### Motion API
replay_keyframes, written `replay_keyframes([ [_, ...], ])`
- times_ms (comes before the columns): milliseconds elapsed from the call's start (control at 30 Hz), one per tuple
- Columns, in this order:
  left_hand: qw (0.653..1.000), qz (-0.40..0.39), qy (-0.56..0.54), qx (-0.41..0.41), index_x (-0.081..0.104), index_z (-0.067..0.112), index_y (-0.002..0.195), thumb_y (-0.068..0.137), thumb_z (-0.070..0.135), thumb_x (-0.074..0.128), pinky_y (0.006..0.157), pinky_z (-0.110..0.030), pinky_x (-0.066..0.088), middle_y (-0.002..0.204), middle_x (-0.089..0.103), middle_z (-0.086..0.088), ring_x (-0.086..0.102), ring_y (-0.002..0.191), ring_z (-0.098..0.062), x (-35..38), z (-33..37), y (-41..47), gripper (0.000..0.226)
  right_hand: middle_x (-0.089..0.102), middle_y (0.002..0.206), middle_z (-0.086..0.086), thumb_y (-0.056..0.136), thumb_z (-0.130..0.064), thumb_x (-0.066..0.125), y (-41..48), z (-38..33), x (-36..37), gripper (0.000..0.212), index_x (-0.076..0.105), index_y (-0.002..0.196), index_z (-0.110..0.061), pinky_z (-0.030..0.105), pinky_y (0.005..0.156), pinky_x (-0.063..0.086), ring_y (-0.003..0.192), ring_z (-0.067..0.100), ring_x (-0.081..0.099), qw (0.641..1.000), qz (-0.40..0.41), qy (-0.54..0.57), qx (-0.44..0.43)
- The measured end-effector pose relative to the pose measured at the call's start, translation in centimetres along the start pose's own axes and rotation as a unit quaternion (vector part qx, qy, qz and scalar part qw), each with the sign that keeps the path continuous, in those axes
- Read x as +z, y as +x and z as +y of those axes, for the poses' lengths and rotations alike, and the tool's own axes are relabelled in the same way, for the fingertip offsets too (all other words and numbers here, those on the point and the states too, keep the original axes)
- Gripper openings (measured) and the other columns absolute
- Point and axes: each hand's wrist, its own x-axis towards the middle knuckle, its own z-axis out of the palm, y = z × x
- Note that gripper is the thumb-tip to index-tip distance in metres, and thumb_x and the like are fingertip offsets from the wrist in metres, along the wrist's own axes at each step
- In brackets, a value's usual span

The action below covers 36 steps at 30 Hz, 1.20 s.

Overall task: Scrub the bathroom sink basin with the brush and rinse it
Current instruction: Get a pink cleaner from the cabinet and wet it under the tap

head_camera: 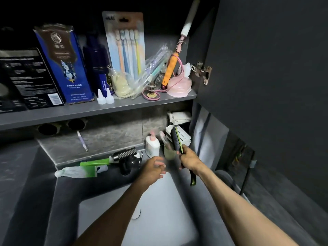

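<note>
My right hand (188,159) is wrapped around the brush (177,140), gripping it mid-handle. Dark bristle head with green edge points up and away, just in front of the white rack (182,135) in the back right corner; green handle tail sticks out below my wrist, over the sink rim. My left hand (153,168) is empty, fingers loosely spread and motion-blurred, above the back edge of the sink basin (159,219). Basin is white, directly below both forearms, round drain cover (135,213) partly hidden by my left arm.

On the surface behind the basin: black faucet (127,158), green-and-white tube (83,170) lying flat left of it, white pump bottle (152,145) and pale green cup (169,150) just beside the brush head. Cup touching bottle or not: can't tell, blurred.

Shelf (88,109) above holds boxes, a toothbrush multipack (126,45), pink base (179,87) at its right end. Cabinet door (266,59) is open on the right.
</note>
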Motion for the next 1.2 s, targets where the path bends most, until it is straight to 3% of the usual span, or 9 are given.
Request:
replay_keyframes([
  [133,1.0,0.025,-0.004,-0.003,0.057,0.009,0.109,0.099,-0.007,0.045,0.063,-0.024,0.047,0.093,0.06,-0.001,0.06,0.068,-0.016,1.3,-0.4,2.1,0.022,0.057,0.089,0.002,0.088,0.005,0.036,3.4,-0.3,-0.4,0.035,0.052,0.103,-0.023,0.031,0.05,0.054,0.053,0.02,0.058,0.999,-0.027,-0.022,-0.007],
  [300,0.998,0.063,0.007,0.021,0.061,0.01,0.098,0.096,-0.011,0.043,0.053,-0.023,0.044,0.08,0.055,-0.002,0.052,0.059,-0.012,3.2,0.6,6.0,0.028,0.06,0.085,0.002,0.078,-0.002,0.048,7.4,2.1,-0.9,0.023,0.052,0.091,-0.021,0.045,0.07,0.057,0.08,0.028,0.062,0.995,0.048,-0.073,-0.041],
  [433,0.965,0.159,0.163,0.132,0.074,0.011,0.106,0.091,0.003,0.059,0.078,-0.031,0.047,0.099,0.069,-0.006,0.064,0.085,-0.019,4.3,2.6,9.6,0.022,0.064,0.101,0.002,0.08,-0.004,0.054,9.5,4.3,-2.2,0.026,0.055,0.1,-0.02,0.036,0.078,0.052,0.092,0.026,0.062,0.991,0.085,-0.074,-0.066],
  [567,0.916,0.171,0.306,0.196,0.065,0.011,0.13,0.094,0.017,0.064,0.102,-0.032,0.038,0.128,0.058,-0.009,0.059,0.115,-0.027,5.0,5.8,13.2,0.036,0.066,0.101,0.003,0.085,0.0,0.053,10.6,5.9,-2.9,0.029,0.055,0.108,-0.018,0.02,0.075,0.038,0.096,0.026,0.061,0.99,0.065,-0.092,-0.084],
  [667,0.9,0.167,0.366,0.165,0.059,0.014,0.136,0.093,0.027,0.067,0.111,-0.034,0.034,0.138,0.047,-0.008,0.051,0.124,-0.027,5.7,6.2,15.4,0.046,0.064,0.096,0.005,0.09,-0.004,0.051,11.0,5.6,-2.8,0.022,0.049,0.102,-0.022,0.03,0.059,0.052,0.078,0.026,0.064,0.997,0.043,-0.016,-0.068],
  [800,0.938,0.169,0.286,0.099,0.057,0.016,0.131,0.082,0.026,0.08,0.101,-0.035,0.043,0.125,0.059,-0.012,0.058,0.117,-0.029,6.0,5.0,17.3,0.055,0.062,0.098,0.007,0.091,-0.007,0.055,12.9,4.3,-2.4,0.02,0.051,0.108,-0.017,0.045,0.055,0.061,0.079,0.026,0.068,0.997,-0.012,0.067,-0.026],
  [900,0.958,0.168,0.21,0.097,0.054,0.021,0.134,0.081,0.021,0.082,0.087,-0.03,0.045,0.101,0.065,-0.007,0.062,0.098,-0.024,6.0,4.3,17.5,0.06,0.064,0.095,0.004,0.095,-0.013,0.055,13.9,3.7,-1.4,0.012,0.053,0.103,-0.022,0.037,0.052,0.059,0.07,0.018,0.067,0.996,-0.028,0.074,-0.031],
  [1100,0.968,0.16,0.17,0.094,0.054,0.022,0.134,0.084,0.025,0.081,0.09,-0.037,0.051,0.079,0.059,0.008,0.064,0.095,-0.023,5.3,4.2,17.2,0.057,0.064,0.087,0.003,0.094,-0.003,0.055,14.1,3.7,-0.4,0.021,0.056,0.097,-0.023,0.031,0.048,0.054,0.069,0.016,0.066,0.984,-0.005,0.176,-0.006],
  [1200,0.967,0.166,0.159,0.115,0.057,0.021,0.111,0.083,0.011,0.078,0.089,-0.039,0.053,0.077,0.061,0.008,0.067,0.091,-0.024,5.3,3.5,17.1,0.036,0.064,0.081,0.003,0.088,-0.006,0.056,13.7,4.6,-0.9,0.018,0.055,0.087,-0.025,0.038,0.056,0.056,0.068,0.02,0.064,0.988,0.073,0.131,-0.026],
])
